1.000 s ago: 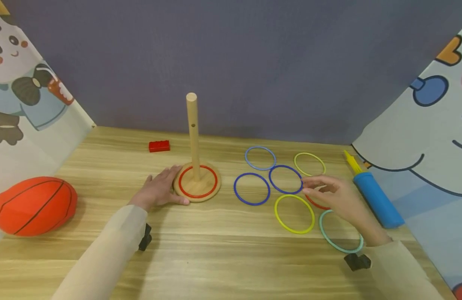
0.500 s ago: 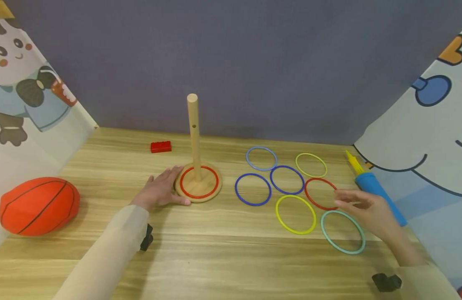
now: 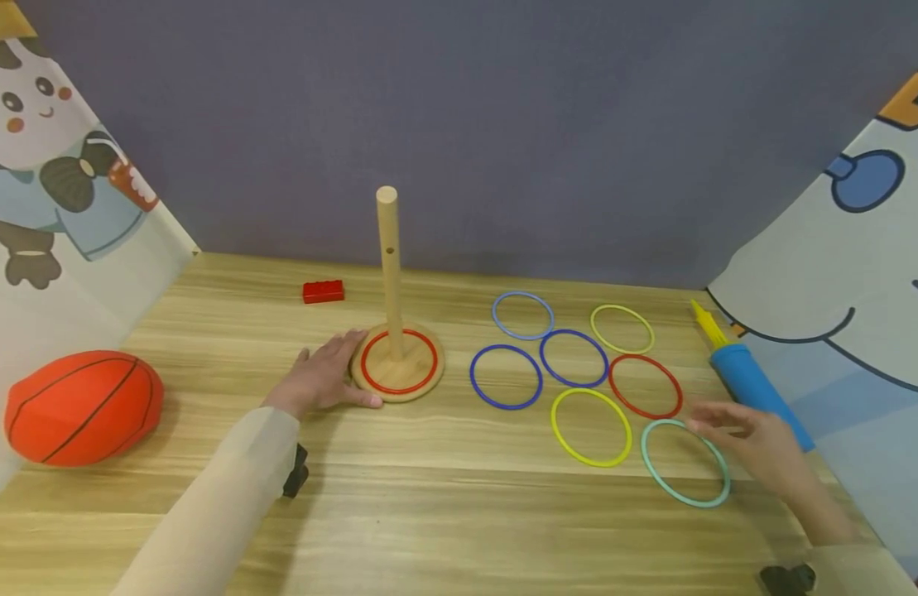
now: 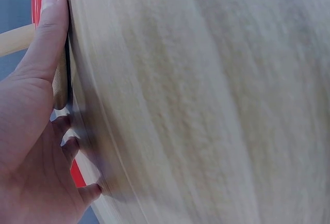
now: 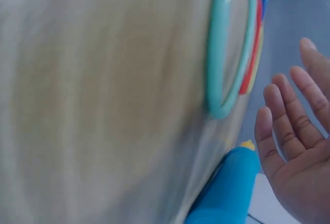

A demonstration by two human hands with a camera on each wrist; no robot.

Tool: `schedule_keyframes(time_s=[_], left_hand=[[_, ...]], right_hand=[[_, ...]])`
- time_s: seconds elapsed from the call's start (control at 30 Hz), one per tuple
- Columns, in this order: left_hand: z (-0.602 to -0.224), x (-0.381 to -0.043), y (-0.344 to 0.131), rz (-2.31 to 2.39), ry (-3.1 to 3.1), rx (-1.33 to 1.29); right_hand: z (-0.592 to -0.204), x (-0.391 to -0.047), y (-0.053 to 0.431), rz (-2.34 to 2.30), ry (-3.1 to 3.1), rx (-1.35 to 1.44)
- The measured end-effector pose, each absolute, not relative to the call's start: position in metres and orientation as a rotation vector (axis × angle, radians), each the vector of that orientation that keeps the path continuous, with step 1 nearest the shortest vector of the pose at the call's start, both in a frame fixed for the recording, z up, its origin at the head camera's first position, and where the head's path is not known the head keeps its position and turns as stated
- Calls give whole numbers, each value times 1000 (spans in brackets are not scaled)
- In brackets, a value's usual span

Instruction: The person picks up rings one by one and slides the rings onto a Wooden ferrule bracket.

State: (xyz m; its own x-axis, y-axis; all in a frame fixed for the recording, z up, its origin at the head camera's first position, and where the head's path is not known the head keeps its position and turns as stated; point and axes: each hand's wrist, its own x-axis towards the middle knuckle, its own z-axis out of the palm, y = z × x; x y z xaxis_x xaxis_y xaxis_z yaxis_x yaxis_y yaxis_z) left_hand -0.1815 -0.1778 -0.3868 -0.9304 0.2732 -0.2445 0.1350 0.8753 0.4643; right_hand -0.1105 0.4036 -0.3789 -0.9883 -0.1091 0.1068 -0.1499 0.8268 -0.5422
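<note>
My left hand [image 3: 326, 374] rests at the left edge of a round wooden base [image 3: 369, 382], thumb along its front rim. From this base rises an upright wooden peg [image 3: 390, 273], and a red ring [image 3: 433, 364] lies around its foot. My right hand [image 3: 756, 443] hovers over the right edge of a mint-green ring [image 3: 685, 500], holding nothing; in the right wrist view its fingers [image 5: 289, 115] are extended and loosely spread. A second red ring [image 3: 680, 389] lies just beyond. The left wrist view shows the left thumb [image 4: 46, 43] against the base's edge.
Yellow [image 3: 591, 463], dark blue [image 3: 507, 406] and light blue [image 3: 523, 338] rings lie flat right of the peg. A blue pump [image 3: 756, 389] with a yellow tip stands at the table's right edge. A red toy brick [image 3: 323, 291] and an orange ball [image 3: 86, 407] are on the left.
My right hand has drawn back toward the lower right, from beside the dark blue ring to over the mint-green one, uncovering the red ring. The left hand stays at the base.
</note>
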Motion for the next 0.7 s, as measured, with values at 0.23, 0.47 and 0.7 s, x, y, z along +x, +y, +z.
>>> schedule_keyframes(time_s=[0.23,0.47,0.7], left_hand=[[-386,-181,-178,640,2740,304],[-385,-181,-177,644,2731,300],[-382,-181,-175,645,2730,289]], right_hand=[[-395,-111,415,831,-2961,201],[-400,-113,420,790,-3021,181],[-400,-116,419,717,-3018,232]])
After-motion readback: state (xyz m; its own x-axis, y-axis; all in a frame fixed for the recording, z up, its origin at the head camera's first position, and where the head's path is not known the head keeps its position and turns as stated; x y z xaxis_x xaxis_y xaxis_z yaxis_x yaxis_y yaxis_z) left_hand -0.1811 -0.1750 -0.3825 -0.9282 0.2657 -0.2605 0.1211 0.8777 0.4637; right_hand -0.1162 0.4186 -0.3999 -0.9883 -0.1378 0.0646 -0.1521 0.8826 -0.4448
